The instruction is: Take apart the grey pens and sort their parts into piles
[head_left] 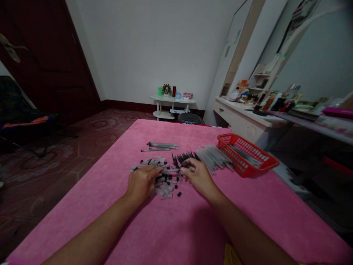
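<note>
My left hand (143, 180) is closed around one end of a pen (170, 170) with a pale barrel. At the pen's right end, my right hand (196, 173) pinches with thumb and fingertips. The pen lies level between both hands, just above the table. Beneath and around my left hand spreads a pile of clear pen caps (166, 190) and small black plugs (179, 194). Black refills (185, 157) lie behind my right hand, partly hidden by it. To their right is a heap of clear pen barrels (213, 158).
Several put-together pens (161, 146) lie beyond the pile on the pink cloth (171, 235). A red plastic basket (248, 173) with more pens or barrels stands at the right. Farther off are a low white stand (165, 98) and a dressing table (239, 116).
</note>
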Available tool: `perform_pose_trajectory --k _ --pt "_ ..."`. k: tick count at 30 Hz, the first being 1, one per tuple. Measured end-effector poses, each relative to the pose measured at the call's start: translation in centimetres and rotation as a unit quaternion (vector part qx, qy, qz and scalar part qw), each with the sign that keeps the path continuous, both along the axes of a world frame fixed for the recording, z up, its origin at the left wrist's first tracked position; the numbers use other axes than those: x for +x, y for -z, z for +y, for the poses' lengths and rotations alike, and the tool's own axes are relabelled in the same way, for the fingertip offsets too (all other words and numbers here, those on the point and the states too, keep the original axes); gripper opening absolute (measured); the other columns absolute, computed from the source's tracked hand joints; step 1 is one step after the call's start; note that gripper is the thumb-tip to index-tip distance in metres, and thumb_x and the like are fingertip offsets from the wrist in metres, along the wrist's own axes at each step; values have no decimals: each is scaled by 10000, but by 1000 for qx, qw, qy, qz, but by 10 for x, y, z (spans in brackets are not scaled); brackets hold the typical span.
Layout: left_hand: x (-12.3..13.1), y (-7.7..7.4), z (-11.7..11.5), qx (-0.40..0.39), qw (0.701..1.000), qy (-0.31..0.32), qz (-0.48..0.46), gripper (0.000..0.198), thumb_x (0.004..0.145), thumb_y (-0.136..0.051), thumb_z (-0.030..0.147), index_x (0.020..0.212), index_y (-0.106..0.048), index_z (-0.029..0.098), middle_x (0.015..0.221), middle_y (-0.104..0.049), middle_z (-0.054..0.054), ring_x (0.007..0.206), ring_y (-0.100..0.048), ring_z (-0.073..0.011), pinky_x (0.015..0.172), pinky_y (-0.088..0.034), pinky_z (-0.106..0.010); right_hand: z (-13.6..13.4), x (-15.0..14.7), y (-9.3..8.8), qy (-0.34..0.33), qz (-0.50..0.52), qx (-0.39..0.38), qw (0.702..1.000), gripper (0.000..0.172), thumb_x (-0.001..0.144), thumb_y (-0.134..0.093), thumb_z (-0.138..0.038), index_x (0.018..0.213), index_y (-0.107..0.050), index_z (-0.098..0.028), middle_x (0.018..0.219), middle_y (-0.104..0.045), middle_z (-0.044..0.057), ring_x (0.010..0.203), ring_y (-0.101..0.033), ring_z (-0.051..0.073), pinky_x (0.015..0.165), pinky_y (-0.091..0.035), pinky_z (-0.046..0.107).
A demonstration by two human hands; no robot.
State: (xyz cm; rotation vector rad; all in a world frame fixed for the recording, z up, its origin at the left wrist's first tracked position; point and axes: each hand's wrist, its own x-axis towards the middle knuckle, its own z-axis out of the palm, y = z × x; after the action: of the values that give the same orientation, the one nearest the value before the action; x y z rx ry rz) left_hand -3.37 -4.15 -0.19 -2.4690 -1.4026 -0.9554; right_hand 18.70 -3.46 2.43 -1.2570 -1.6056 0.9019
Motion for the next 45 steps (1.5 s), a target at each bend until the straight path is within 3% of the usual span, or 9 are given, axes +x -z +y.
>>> perform_pose_trajectory --k 5,7,14,18,23,26,29,34,45 --pt "1 -1 0 -1 1000 0 9 272 812 -532 135 984 -716 236 885 -739 -47 775 -682 -211 647 -509 -294 1 2 4 -24 -22 -12 999 182 801 -528 -285 665 -569 -171 574 -534 -18 523 -488 110 488 -354 219" --pt "1 -2 -1 -4 1000 -1 7 271 811 -533 135 981 -717 238 885 -740 -46 768 -683 -210 641 -508 -294 1 2 3 -25 -11 -4 1000 50 746 -566 -216 735 -586 -171 637 -566 -18 570 -516 113 519 -376 217" --pt "0 -2 -1 -6 1000 -5 19 295 790 -539 114 991 -716 238 877 -738 -46 770 -681 -209 629 -506 -286 0 -1 3 -29 -19 -34 999 160 802 -525 -282 695 -561 -168 592 -540 -18 524 -498 108 487 -362 219" --pt "-1 1 0 -6 1000 -7 26 294 795 -542 122 1004 -710 241 908 -736 -42 793 -681 -208 656 -514 -291 0 -1 3 -21 -8 -3 1000 144 697 -618 -190 835 -581 -170 678 -574 -25 587 -524 105 522 -385 207" --pt "-1 0 0 -2 1000 -5 28 292 803 -538 119 1008 -708 240 911 -736 -41 797 -681 -207 664 -519 -298 1 0 4 -36 -6 -72 997 203 807 -522 -339 698 -546 -169 542 -530 -21 457 -483 104 438 -353 217" --pt "-1 0 -1 -3 999 -7 33 297 803 -538 119 1010 -708 246 890 -736 -37 784 -681 -210 640 -515 -296 0 -1 2 -41 7 -52 998 64 738 -570 -229 741 -562 -166 587 -549 -25 492 -500 98 464 -372 209" --pt "-2 0 -1 -4 999 -9 34 293 801 -542 121 1006 -708 247 880 -733 -35 776 -679 -213 628 -510 -298 -2 -3 0 -26 23 -30 999 204 682 -641 -222 866 -570 -168 691 -595 -13 548 -537 102 485 -394 204" --pt "-1 0 0 -5 1000 -1 29 296 802 -537 114 1011 -705 240 890 -733 -37 782 -679 -209 634 -508 -293 0 -2 5 -45 -14 -83 995 273 837 -485 -374 666 -545 -170 498 -524 -20 409 -477 99 395 -342 203" --pt "0 -4 -2 -10 999 -15 33 305 794 -538 119 1018 -704 242 910 -735 -37 779 -682 -220 611 -505 -298 3 7 0 4 -37 36 999 112 732 -527 -153 778 -628 -174 639 -597 8 518 -555 118 487 -420 223"
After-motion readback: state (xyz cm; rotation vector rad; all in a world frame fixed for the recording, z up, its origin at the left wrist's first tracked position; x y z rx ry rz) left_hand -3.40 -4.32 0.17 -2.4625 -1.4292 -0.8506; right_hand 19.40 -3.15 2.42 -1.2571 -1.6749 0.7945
